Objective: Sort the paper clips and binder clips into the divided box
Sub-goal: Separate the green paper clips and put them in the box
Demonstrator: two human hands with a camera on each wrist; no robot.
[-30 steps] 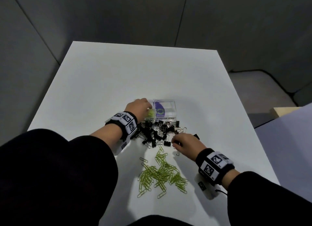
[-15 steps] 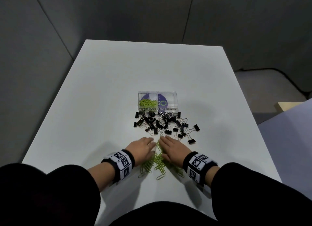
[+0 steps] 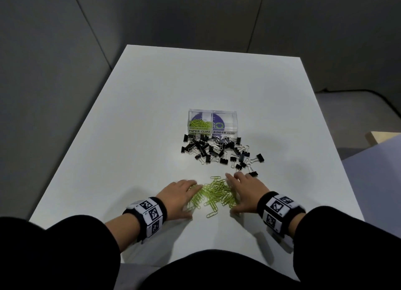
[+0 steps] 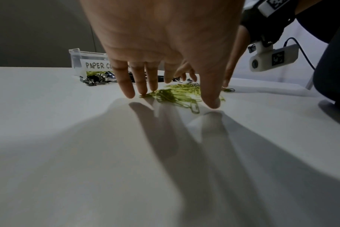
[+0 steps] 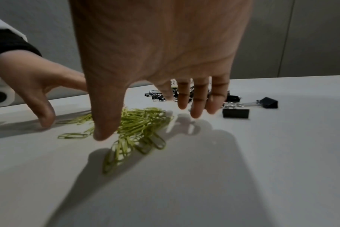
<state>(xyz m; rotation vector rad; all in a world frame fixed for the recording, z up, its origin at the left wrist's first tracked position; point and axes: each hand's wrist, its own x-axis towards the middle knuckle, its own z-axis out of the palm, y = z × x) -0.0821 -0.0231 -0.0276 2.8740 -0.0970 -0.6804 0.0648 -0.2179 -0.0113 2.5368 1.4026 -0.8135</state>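
At the lower left of the head view, the left hand [image 3: 176, 197] lay palm down on the white table [image 3: 134, 120], fingers straight and spread, holding nothing. Its fingertips [image 4: 144, 90] touched the left edge of the green paper clips [image 3: 213, 193], and in the left wrist view the thumb tip pressed the table at the near edge of that pile. Those paper clips lay heaped between the two hands near the bottom centre of the frame, with one clip lying loose just below the heap. Above them, at mid frame, the black binder clips [image 3: 219, 150] were scattered in a loose band on the table, just in front of the box [image 3: 213, 122]. That clear box stood upright above the band, split into two compartments: the left one, labelled PAPER CLIPS, held some green clips, while the right one, labelled BINDER CLIPS, showed no clips that could be made out. To the right of the pile, the right hand [image 3: 246, 192] likewise rested flat with fingers extended and gripped nothing; its thumb side touched the heap, and its fingers [image 5: 196, 107] reached toward the nearest binder clips without closing on any. Both wrists wore black bands [image 3: 149, 214] with square black-and-white markers.
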